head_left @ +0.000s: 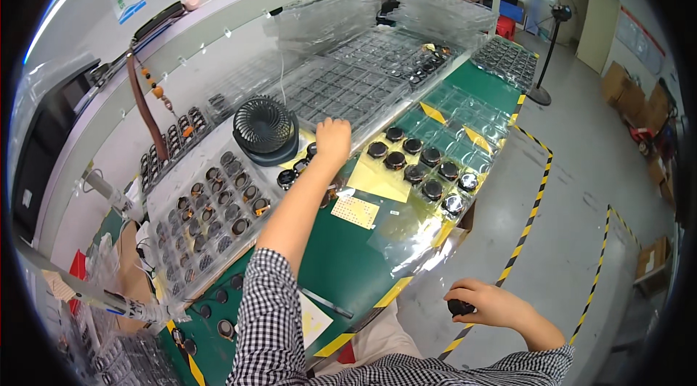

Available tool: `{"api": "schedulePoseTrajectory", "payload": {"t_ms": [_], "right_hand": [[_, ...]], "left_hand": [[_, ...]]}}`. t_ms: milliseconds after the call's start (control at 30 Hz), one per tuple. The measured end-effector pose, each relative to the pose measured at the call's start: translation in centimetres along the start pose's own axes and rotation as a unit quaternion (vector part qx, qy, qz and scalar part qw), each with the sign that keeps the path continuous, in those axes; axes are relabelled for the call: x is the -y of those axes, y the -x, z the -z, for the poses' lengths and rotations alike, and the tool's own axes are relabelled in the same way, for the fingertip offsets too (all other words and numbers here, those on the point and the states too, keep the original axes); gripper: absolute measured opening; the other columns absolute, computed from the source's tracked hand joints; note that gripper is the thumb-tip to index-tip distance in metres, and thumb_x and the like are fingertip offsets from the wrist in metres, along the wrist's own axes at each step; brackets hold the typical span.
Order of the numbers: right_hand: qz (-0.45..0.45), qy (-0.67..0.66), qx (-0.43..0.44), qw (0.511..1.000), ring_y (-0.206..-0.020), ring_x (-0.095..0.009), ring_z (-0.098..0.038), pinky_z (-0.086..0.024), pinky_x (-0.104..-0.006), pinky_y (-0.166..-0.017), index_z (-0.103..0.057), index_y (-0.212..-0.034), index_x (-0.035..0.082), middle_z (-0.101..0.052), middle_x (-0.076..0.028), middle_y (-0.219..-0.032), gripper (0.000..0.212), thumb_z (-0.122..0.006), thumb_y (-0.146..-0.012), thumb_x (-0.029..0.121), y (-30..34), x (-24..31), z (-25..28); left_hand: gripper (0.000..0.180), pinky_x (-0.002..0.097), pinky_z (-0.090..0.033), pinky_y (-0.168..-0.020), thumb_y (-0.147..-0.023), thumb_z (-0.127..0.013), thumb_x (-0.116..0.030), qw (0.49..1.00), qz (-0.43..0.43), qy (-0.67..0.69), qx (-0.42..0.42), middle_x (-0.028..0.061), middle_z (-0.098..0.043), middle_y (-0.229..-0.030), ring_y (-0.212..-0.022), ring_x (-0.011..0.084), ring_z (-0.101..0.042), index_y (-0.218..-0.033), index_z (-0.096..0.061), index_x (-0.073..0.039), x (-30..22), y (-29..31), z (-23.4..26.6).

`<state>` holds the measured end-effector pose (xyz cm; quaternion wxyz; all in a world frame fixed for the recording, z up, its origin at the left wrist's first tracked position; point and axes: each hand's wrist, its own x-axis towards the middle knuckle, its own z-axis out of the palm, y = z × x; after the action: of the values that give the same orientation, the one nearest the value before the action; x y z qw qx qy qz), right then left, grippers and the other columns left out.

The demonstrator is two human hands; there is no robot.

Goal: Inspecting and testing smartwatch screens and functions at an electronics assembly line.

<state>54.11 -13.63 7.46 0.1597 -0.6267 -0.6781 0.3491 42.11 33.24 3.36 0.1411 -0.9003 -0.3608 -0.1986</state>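
My left hand (334, 141) reaches over the bench just right of a small black desk fan (266, 129). Its fingers are curled down, and what they hold, if anything, is hidden under the palm. Beside that hand, round black watch-like parts (287, 178) lie between the fan and my forearm. Off the front edge of the bench, my right hand (488, 305) is closed round a black round watch-like part (460, 307). On a yellow sheet (377, 181) and clear plastic tray to the right stand several more round black watch cases (394, 160).
A clear tray of round parts (210, 212) lies left of my forearm. Large clear trays (319, 92) line the back. A perforated card (355, 211) and a pen-like stick (327, 303) lie on the green mat (334, 255). A standing fan (552, 52) is on the floor.
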Motion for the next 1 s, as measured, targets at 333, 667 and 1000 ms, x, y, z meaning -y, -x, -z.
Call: {"api": "schedulePoseTrajectory", "payload": {"t_ms": [333,667,1000], "right_hand": [[0.058,0.019,0.02,0.998,-0.108,-0.031,-0.058,-0.05,-0.0391,-0.089,-0.058,-0.12,0.009,-0.057,-0.01,-0.119,0.044,-0.075,-0.08,0.018,-6.0,-1.9,6.5],[0.162,0.084,-0.051,0.982,-0.106,-0.028,-0.055,-0.046,-0.037,-0.093,-0.058,-0.113,0.007,-0.059,-0.01,-0.111,0.043,-0.078,-0.076,0.016,-22.9,-3.2,16.9],[0.23,0.06,-0.043,0.97,-0.109,-0.032,-0.057,-0.046,-0.0377,-0.094,-0.057,-0.118,0.004,-0.06,-0.015,-0.114,0.048,-0.076,-0.076,0.018,-26.2,-1.9,14.1]], "left_hand": [[0.018,0.0434,-0.051,-0.074,-0.074,-0.064,-0.014,0.944,0.114,0.293,-0.097,0.0215,-0.067,-0.083,-0.083,0.0376,-0.065,-0.086,-0.064,0.0,6.5,-7.5,7.8],[0.022,0.0359,-0.051,-0.068,-0.076,-0.068,-0.018,0.926,0.114,0.358,-0.032,0.0132,-0.068,-0.077,-0.072,0.0233,-0.066,-0.085,-0.066,0.001,10.2,-10.4,11.5],[0.022,0.0365,-0.051,-0.069,-0.076,-0.067,-0.018,0.933,0.111,0.336,-0.057,0.0139,-0.068,-0.077,-0.073,0.0248,-0.066,-0.087,-0.065,0.002,11.5,-9.6,11.8]]}}
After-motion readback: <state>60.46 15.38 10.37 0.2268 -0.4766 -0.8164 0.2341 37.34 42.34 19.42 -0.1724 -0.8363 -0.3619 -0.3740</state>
